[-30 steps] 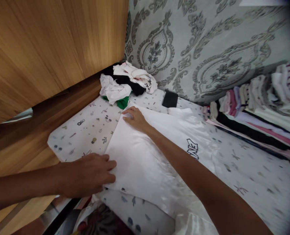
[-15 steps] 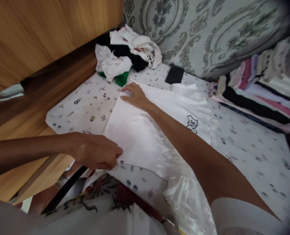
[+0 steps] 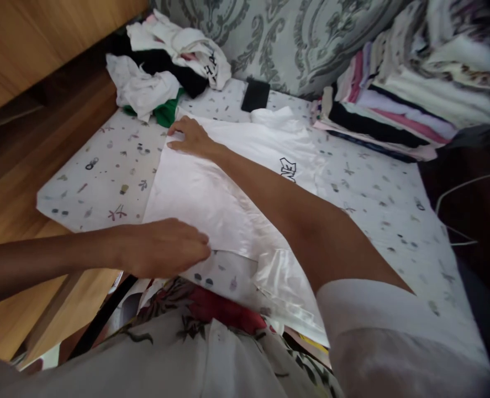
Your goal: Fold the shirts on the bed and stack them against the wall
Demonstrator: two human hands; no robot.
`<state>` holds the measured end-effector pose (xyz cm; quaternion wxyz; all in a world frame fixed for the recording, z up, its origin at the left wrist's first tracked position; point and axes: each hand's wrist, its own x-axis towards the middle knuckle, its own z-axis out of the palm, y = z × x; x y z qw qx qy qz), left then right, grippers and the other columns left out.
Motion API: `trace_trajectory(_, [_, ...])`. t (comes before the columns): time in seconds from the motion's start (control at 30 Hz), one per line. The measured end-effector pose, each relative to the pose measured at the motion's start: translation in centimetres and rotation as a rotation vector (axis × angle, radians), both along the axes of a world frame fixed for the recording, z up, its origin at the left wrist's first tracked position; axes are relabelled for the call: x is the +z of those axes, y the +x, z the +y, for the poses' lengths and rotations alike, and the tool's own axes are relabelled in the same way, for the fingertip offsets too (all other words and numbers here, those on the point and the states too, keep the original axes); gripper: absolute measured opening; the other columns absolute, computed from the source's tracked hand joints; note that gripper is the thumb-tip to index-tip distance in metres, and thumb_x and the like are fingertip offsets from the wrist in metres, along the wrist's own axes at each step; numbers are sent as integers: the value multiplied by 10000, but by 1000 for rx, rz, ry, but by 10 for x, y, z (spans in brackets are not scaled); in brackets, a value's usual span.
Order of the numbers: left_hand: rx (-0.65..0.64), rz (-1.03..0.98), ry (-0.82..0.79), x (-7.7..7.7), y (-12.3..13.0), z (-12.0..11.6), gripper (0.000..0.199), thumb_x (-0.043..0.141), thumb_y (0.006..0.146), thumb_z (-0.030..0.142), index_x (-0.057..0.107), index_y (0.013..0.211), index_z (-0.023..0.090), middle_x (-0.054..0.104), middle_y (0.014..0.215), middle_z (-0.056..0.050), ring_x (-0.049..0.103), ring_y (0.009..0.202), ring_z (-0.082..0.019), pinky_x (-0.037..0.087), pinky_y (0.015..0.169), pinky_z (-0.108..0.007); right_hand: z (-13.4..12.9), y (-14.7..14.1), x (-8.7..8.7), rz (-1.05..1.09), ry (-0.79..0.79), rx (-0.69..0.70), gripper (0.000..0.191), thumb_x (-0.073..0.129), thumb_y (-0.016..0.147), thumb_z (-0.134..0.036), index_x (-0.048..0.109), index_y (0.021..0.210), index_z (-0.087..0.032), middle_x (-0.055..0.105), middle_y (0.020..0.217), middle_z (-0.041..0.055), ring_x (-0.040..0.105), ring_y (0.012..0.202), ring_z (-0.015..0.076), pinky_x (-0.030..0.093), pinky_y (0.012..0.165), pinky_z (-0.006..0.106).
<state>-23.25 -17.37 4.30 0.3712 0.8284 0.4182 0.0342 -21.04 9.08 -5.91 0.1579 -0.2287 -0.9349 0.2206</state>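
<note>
White fabric, partly glossy, lies across the middle: a garment (image 3: 195, 193) with outlined black lettering, spread on a surface (image 3: 99, 182) covered in pale cloth with small printed motifs. A person's bare arms reach over it. The right hand (image 3: 191, 137) rests at the garment's far left corner, thumb and forefinger parted in a C shape, with no visible pinch on the cloth. The left hand (image 3: 166, 247) is palm down at the near left corner, fingers curled under; whether they grip the fabric cannot be told.

Judging by how things lie, this garment is partway: laid fairly flat near its left edge, rippled towards the right, with a gathered, shiny part slanting at the near side, and not yet a compact bundle. At the far right, a tall stack of folded clothes (image 3: 398, 110), in white, black, pink and lilac, looks finished. At the far left, a heap of rumpled clothes (image 3: 145, 85), white, black and green, appears unfolded. Between stack and heap lies a flat, dark rectangular object (image 3: 256, 96), near the patterned wall (image 3: 261, 50).
</note>
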Motion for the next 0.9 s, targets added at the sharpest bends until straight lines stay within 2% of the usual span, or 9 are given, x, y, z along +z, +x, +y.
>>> trace_trajectory(0.07, [-37,13,44,0,11,3,200,432,877,145,612,918,222,641,951,-45,564,846,-204,431,755,-310,0,1,2,8,-6,3,345,636,894,-424,598,1162,-210,504,1246,77,459,1212,296,351,1072,467])
trace_trajectory(0.17, [-74,130,174,-1,31,-4,245,520,809,118,581,1033,196,607,1110,-99,544,976,-261,436,812,-372,1,3,6,15,-40,21,323,641,878,-393,613,1151,-222,522,1234,75,474,1201,282,352,1068,454])
trace_trajectory(0.23, [-173,221,167,1,38,-12,307,590,758,112,566,1057,173,601,1131,-121,546,974,-277,440,782,-379,2,5,9,8,-77,36,321,643,862,-377,622,1146,-228,536,1230,71,481,1191,275,354,1061,452])
trace_trajectory(0.33, [-254,240,73,7,37,-13,166,542,864,146,561,1025,183,627,1048,-82,570,893,-227,437,732,-340,2,7,13,19,-113,40,320,644,841,-365,634,1133,-234,547,1245,71,483,1190,274,358,1052,458])
trace_trajectory(0.43, [-151,283,155,10,31,-2,216,478,892,99,553,1070,195,618,1087,-82,563,943,-229,422,747,-339,0,8,14,42,-127,17,308,647,828,-356,647,1115,-244,554,1257,73,491,1189,276,366,1044,469])
trace_trajectory(0.53, [-82,400,286,3,25,-2,453,583,746,64,530,1176,195,570,1194,-126,526,1021,-298,402,742,-374,-2,8,15,50,-138,11,298,653,824,-340,664,1107,-244,565,1250,74,506,1178,271,368,1047,472])
trace_trajectory(0.67, [-215,294,189,-1,16,-18,357,627,754,153,547,1095,220,585,1081,-82,531,883,-243,386,667,-340,-3,9,17,53,-147,19,306,658,829,-334,679,1119,-236,573,1228,73,524,1166,258,371,1048,451])
trace_trajectory(0.83, [-14,455,267,4,1,-12,464,596,724,56,531,1155,215,573,1145,-104,522,976,-267,410,718,-342,-6,11,19,51,-125,4,312,650,843,-349,680,1135,-243,567,1247,73,516,1183,263,366,1054,447])
trace_trajectory(0.9, [-23,500,250,5,-4,-15,521,618,701,64,519,1192,209,562,1187,-118,522,997,-280,421,728,-350,-7,11,19,39,-125,-1,312,645,851,-360,680,1140,-249,562,1263,72,506,1200,273,360,1059,462])
